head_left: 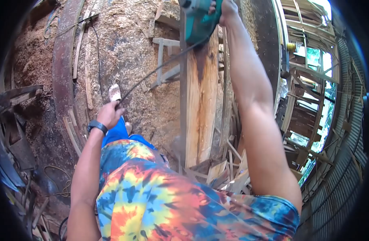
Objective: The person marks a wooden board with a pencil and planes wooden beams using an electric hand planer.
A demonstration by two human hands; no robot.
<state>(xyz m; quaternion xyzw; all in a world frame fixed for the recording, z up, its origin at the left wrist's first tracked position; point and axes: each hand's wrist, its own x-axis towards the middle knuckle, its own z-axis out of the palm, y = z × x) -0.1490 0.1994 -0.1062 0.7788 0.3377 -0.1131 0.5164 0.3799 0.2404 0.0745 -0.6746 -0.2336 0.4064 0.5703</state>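
A teal power tool (pixel 200 20) sits at the top centre on a long wooden plank (pixel 202 108) with a dark brown streak along its grain. My right hand (pixel 226 12) is closed round the tool's handle, its arm stretched far forward. From the tool a dark cord (pixel 156 68) runs down and left to my left hand (pixel 110 114), whose fingers are closed on it. A dark band circles the left wrist. The underside of the tool and its contact with the plank are hidden.
Wood shavings (pixel 132 32) cover the ground. A long reddish-brown board (pixel 65 68) lies at the left. A small wooden frame (pixel 166 60) stands beside the plank. Scrap wood (pixel 228 172) lies near the plank's lower end. Stacked slats and corrugated sheeting (pixel 337 172) are at the right.
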